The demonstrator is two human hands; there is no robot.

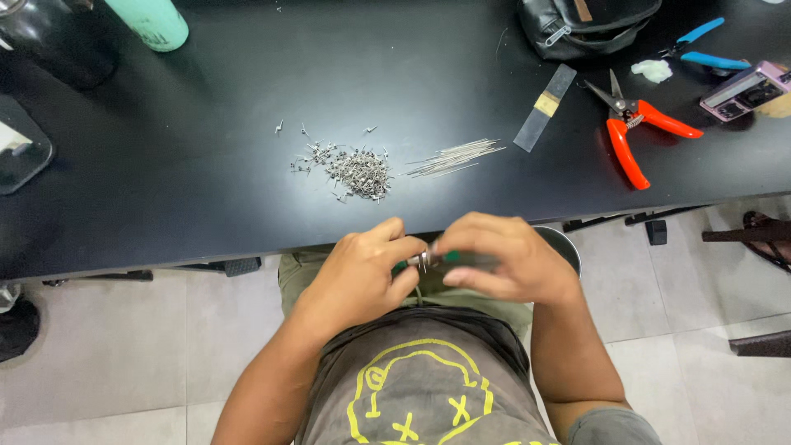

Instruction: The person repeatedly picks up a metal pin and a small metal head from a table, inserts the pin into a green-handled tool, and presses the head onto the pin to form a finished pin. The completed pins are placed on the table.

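Hands meet just off the near edge of the tabletop [206, 165]: the left hand [358, 276] pinches a small wire coil [423, 261] at its fingertips, and the right hand [498, 264] is closed on a green-handled tool [451, 257] whose tip touches the coil. On the black tabletop just beyond lies a heap of finished coils [354, 169], with a bundle of straight wires [457, 156] to its right. Farther right lie orange-handled snips [634, 132] and blue-handled pliers [700, 45]. A black pouch [577, 29] sits at the far edge, a mint-green bottle [152, 21] far left. Grey floor tiles [107, 354] show below.
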